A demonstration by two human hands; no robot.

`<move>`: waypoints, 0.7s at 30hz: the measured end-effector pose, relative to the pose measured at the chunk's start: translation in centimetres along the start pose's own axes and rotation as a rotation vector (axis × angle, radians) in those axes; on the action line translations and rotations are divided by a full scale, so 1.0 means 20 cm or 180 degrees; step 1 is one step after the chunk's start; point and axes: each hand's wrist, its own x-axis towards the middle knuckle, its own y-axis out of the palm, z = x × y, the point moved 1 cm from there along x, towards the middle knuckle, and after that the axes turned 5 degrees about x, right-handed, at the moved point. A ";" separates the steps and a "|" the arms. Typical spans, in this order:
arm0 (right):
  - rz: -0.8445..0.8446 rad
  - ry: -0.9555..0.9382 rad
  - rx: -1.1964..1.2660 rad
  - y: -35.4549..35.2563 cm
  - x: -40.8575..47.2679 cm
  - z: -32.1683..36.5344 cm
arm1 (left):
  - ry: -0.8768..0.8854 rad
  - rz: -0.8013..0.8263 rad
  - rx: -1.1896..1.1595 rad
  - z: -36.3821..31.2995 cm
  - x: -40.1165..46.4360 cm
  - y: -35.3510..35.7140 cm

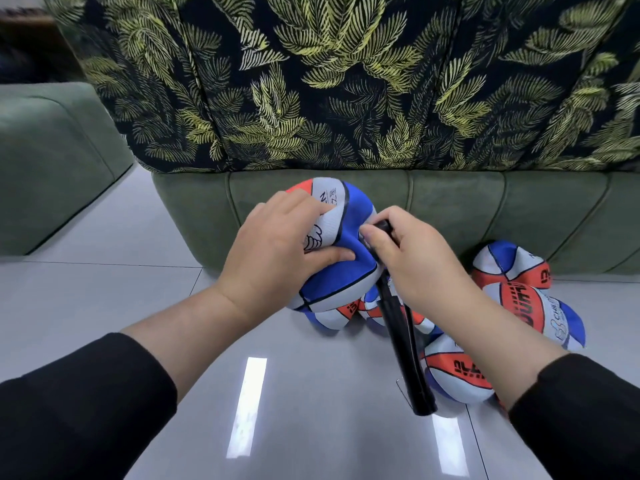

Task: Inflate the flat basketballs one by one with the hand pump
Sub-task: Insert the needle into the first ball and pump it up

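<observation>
The left hand (277,244) grips a soft, creased blue-white-orange basketball (346,258), held above the floor in front of the sofa. The right hand (412,258) pinches the black tube-shaped pump (405,351) against it. More flat balls (533,306) lie right on glossy grey tiles (138,289), near a green velvet sofa (485,209) with a leaf-print cover (346,81).

Bright even light, ceiling-lamp glare streaks on floor (138,306), bowed edges

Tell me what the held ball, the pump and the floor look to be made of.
Held basketball: soft rubber or synthetic skin, matte; it dents under the left hand.
Pump: probably black plastic, slightly glossy.
Floor: polished tile; visible joints, mirrored lights.
</observation>
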 end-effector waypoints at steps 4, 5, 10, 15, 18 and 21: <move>0.0036 0.0211 0.0136 -0.01 0.01 -0.04 | -0.0163 0.0146 0.0130 0.01 0.01 0.01; 0.0004 0.0186 0.0178 -0.02 0.01 -0.04 | -0.0133 0.0132 0.0143 0.02 0.01 0.00; -0.0142 0.0062 0.0267 -0.06 0.02 -0.04 | 0.0093 0.0019 0.0164 0.09 0.02 -0.03; -0.0169 -0.0119 0.0168 -0.08 0.02 -0.02 | 0.0229 -0.0087 0.0100 0.10 0.04 -0.05; -0.0138 -0.0210 0.0130 -0.08 0.02 0.00 | 0.0334 -0.0190 0.0084 0.09 0.04 -0.07; -0.0089 -0.0249 0.0114 -0.09 0.01 0.01 | 0.0484 -0.0266 0.0082 0.08 0.04 -0.08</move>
